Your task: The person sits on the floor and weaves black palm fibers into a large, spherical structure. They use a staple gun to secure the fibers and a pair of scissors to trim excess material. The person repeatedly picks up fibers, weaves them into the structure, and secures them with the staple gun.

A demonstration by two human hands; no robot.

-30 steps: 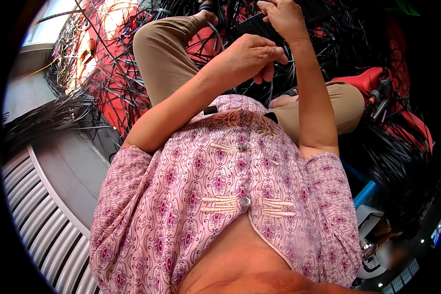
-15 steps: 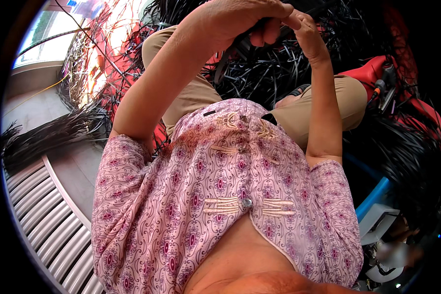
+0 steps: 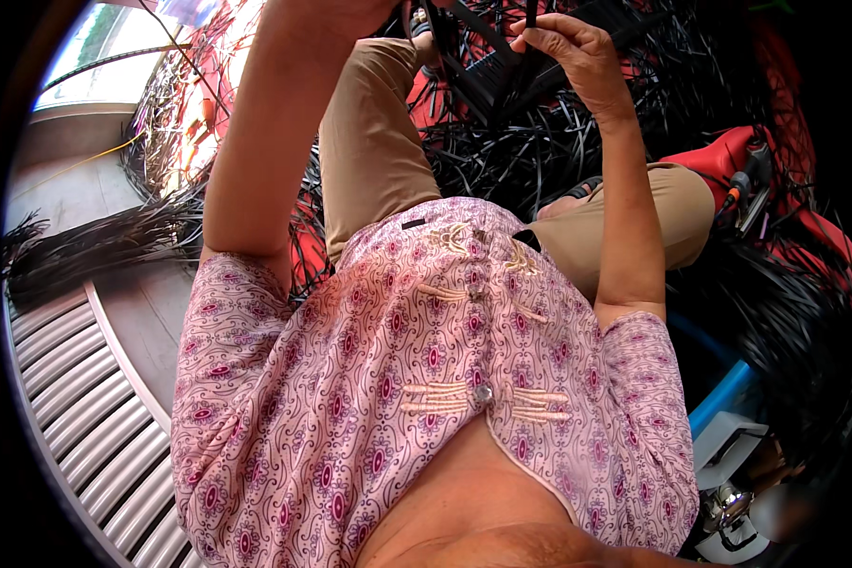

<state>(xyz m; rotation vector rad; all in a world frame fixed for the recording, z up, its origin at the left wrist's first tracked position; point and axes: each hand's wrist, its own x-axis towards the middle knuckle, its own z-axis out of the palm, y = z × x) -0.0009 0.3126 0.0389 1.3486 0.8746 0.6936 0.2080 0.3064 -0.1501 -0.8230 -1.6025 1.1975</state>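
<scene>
Black strips (image 3: 488, 71) are what you've got raised up near your face, right hand (image 3: 577, 52) pinching one end for control, left hand (image 3: 350, 11) mostly out of frame so can't tell its grip.

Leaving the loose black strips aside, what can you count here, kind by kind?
Knees in tan trousers: 2
Right hand, pinching a black strip: 1
Bundle of black strips on the floor: 1
Red object: 1
Total: 5
</scene>
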